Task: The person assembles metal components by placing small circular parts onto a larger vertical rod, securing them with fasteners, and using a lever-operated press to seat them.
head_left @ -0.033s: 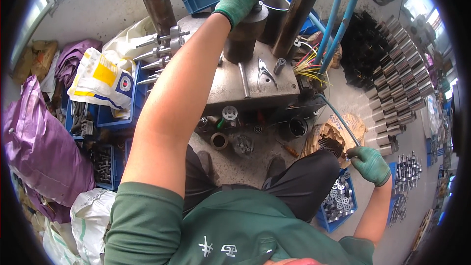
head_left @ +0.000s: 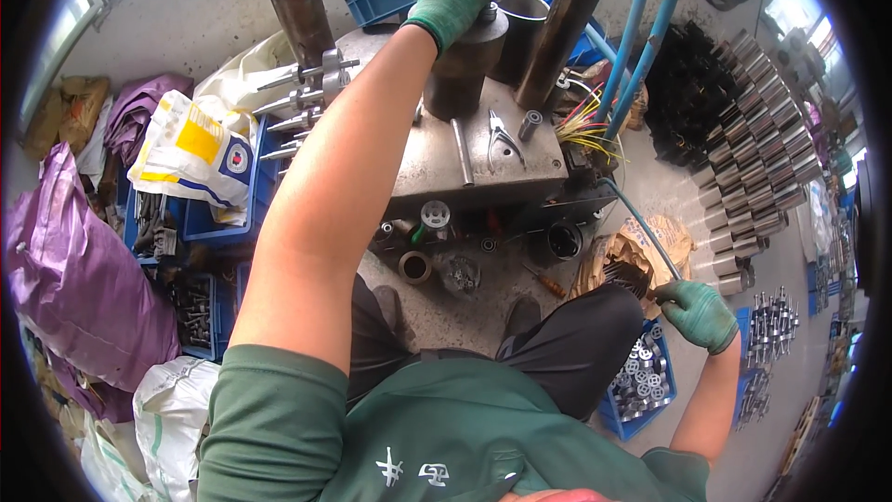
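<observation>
Left hand: you are reaching your left hand [head_left: 452,2], in a green glove, out over the press and cupping it on top of the dark steel cylinder [head_left: 460,74]; the fingers are curling down over its upper rim.
Cylinder position: it is standing upright at the far end of the grey steel tabotop's plate, that is, on the tabletop [head_left: 427,177], between the two rusty columns [head_left: 297,0].
Right hand: you are holding your right hand [head_left: 697,314], also gloved, low beside your knee; the fingers are closing in a fist round the end of a thin blue line [head_left: 641,223] running up to the tabletop. Hose or handle, cannot tell.
Change read: one hand on the cylinder, one on the line, so the piece looks seated and steadied rather than being carried.
Counts, tabletop: one cylinder, one pair of pliers [head_left: 502,139], one steel pin [head_left: 462,151], one small bushing [head_left: 531,123].
Counts, around: two columns, two gloves, one bunch of coloured wires [head_left: 581,125], one blue crate of small parts [head_left: 641,381] under your right hand.
Uncounted: rows of steel sleeves [head_left: 762,130] on the floor, too many to tally.
</observation>
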`<state>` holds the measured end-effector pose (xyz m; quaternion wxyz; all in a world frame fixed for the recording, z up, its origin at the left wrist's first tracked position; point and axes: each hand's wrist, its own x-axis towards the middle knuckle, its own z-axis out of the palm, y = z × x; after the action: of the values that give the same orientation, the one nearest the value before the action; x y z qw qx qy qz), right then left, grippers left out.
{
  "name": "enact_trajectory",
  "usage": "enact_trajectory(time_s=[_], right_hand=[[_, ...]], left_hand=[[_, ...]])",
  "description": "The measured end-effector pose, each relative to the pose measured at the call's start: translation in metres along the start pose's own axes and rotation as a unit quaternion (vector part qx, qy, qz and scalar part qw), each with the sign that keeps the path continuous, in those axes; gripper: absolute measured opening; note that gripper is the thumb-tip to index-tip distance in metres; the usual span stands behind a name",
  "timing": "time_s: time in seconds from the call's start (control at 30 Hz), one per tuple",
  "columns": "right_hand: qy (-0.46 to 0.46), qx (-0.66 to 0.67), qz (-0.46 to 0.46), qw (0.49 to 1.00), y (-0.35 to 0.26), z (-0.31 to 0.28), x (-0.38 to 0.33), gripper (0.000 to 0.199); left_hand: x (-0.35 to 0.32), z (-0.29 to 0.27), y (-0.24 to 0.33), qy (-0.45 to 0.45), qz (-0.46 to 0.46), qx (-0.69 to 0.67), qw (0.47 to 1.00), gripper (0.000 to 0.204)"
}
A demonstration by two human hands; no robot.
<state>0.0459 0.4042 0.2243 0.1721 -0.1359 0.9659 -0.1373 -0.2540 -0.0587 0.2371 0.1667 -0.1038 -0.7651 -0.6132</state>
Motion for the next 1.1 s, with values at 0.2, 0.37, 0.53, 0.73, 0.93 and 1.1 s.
enact_trajectory(time_s=[0.2,0.37,0.53,0.73,0.93,1.1], right_hand=[[0.030,0.014,-0.004,0.999,0.006,0.001,-0.001,0.034],[0.056,0.065,-0.011,0.996,0.011,0.005,-0.001,0.032],[-0.015,-0.005,-0.003,1.000,0.006,-0.001,0.001,0.034],[0.000,0.032,0.015,0.999,0.000,-0.005,0.002,0.034],[0.004,0.070,0.033,0.997,-0.001,-0.004,0.003,0.034],[-0.009,-0.005,0.003,1.000,0.004,-0.002,0.000,0.033]], left_hand=[[-0.005,0.001,0.005,0.009,0.013,0.024,1.000,0.039],[-0.003,0.001,0.003,0.007,0.026,0.035,0.999,0.039],[-0.005,0.001,0.004,0.011,0.015,0.028,0.999,0.037],[-0.001,0.001,-0.002,0.017,0.033,0.031,0.999,0.037],[-0.003,0.001,0.001,0.007,0.016,0.009,1.000,0.035],[-0.005,0.001,0.006,0.004,0.010,0.011,1.000,0.035]])
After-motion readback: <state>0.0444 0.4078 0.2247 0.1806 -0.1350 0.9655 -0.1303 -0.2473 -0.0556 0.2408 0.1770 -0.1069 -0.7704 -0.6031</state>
